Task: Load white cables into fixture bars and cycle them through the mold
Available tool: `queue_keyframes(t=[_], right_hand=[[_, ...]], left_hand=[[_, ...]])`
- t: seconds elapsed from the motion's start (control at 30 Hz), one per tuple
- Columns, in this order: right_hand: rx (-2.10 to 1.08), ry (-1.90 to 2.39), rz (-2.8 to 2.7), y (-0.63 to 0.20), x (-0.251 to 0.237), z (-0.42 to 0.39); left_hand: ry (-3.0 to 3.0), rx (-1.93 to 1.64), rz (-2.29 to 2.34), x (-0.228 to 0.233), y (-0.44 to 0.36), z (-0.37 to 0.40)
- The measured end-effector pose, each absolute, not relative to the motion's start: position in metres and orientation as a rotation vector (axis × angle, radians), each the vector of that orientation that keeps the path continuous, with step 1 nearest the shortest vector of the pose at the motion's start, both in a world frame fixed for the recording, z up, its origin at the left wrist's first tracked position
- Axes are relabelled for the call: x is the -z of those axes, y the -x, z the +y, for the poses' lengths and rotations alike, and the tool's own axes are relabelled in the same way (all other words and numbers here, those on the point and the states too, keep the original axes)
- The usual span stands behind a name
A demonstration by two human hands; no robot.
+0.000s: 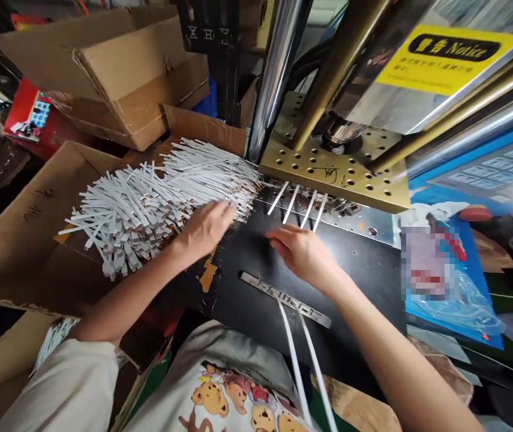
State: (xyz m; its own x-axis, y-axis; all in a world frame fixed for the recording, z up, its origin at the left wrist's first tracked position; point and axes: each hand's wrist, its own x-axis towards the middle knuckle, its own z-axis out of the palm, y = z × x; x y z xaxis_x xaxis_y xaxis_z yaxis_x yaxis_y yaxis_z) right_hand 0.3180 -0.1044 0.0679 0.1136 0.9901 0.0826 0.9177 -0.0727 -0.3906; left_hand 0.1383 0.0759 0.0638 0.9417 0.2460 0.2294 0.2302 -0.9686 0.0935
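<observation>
White strips [157,192] under left hand [204,231]

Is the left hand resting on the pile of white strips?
Yes, the left hand lies on the near edge of the pile of white strips, beside the black plate.

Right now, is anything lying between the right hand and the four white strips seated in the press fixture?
Nothing visible does. The right hand hovers over the black work plate, just short of the four white strips, with only bare plate between them. The metal bar lies nearer the person, behind the hand. The left hand rests on the strip pile.
</observation>
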Motion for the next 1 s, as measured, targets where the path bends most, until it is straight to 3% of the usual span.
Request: queue_keyframes(t=[0.13, 0.23, 0.33, 0.47, 0.6, 0.7, 0.83, 1.0], right_hand=[[-0.160, 2.318, -1.809, -0.303, -0.067, -0.005], [-0.119, 2.400, -1.795, -0.294, -0.072, 0.020], [-0.098, 2.461, -1.803, -0.301, -0.074, -0.013], [-0.009, 2.562, -1.839, -0.323, -0.065, -0.114], [0.104, 2.452, -1.496, -0.317, -0.047, -0.214], [0.082, 2.170, -1.256, -0.287, -0.033, -0.250], [0.007, 1.986, -1.175, -0.252, -0.022, -0.252], [0.028, 1.958, -1.237, -0.243, -0.024, -0.244]], left_hand=[[-3.185, -0.295, 0.497, -0.061, -0.148, 0.119], [-3.169, -0.332, 0.449, -0.061, -0.151, 0.121], [-2.949, -0.578, 0.353, -0.069, -0.155, 0.107], [-2.337, -0.980, 0.178, -0.097, -0.166, 0.080], [-1.920, -1.228, 0.053, -0.128, -0.170, 0.065], [-1.769, -1.183, 0.189, -0.135, -0.167, 0.057], [-1.576, -0.876, 0.311, -0.112, -0.155, 0.042], [-2.141, -0.717, 0.178, -0.059, -0.129, 0.019]])
